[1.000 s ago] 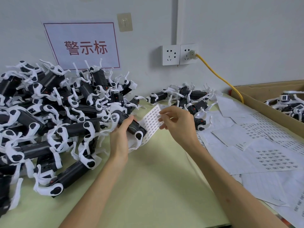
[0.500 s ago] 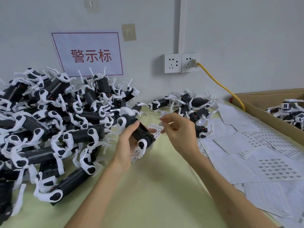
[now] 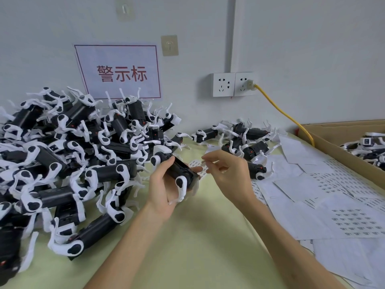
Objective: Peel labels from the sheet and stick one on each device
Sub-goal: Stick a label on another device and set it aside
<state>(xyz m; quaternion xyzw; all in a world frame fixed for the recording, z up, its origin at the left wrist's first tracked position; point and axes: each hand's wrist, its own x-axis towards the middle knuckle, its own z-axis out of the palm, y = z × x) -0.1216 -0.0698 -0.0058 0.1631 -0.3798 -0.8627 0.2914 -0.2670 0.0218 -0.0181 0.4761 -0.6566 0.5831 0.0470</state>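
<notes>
A pale green table [image 3: 198, 247] bears a heap of black-and-white devices [image 3: 62, 163] at left, a smaller cluster [image 3: 245, 140] upper centre. Label sheets [image 3: 333, 205] and a cardboard box [image 3: 343, 147] lie at right.

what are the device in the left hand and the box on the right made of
Device: probably moulded hard plastic; matte black body, smooth white legs with a slight sheen. Box: looks like cardboard; dull brown, with thin folded walls.

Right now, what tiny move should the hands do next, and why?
Probably lower the right hand and press its label onto the device. The left hand grips that device, and the right fingertips seem to pinch a small label just beside it, not yet stuck.
</notes>
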